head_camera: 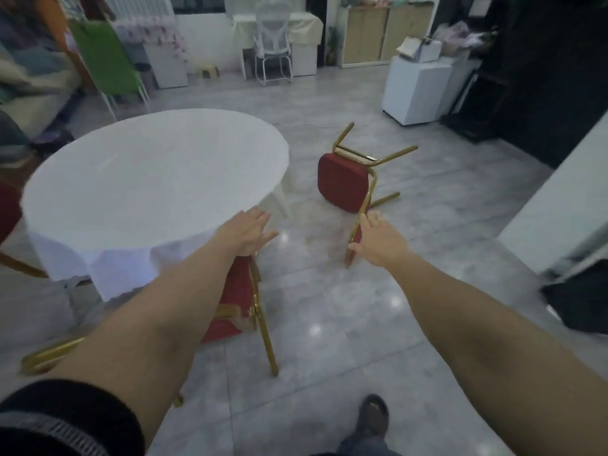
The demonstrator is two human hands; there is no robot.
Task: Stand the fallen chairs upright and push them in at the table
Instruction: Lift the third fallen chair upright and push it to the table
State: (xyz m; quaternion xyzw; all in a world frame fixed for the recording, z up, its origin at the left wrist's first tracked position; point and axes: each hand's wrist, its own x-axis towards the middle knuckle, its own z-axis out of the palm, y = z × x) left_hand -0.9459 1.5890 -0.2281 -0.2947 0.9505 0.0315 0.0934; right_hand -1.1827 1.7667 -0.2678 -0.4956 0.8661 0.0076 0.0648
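Note:
A round table (154, 179) under a white cloth fills the left middle. A red chair with gold legs (345, 185) lies on its side on the grey tiles to the table's right, legs pointing right and away. My right hand (378, 240) is open with fingers spread, just in front of that chair's backrest frame; touch is unclear. A second red and gold chair (241, 301) stands close to the table's near edge, partly hidden by my left forearm. My left hand (250, 230) is open above its backrest, holding nothing.
A third red chair (8, 209) shows at the table's far left edge. A white cabinet (418, 90) stands at the back right, a white wire chair (273, 51) at the back wall, a green chair (105, 60) at the back left. My shoe (373, 416) is on the tiles below.

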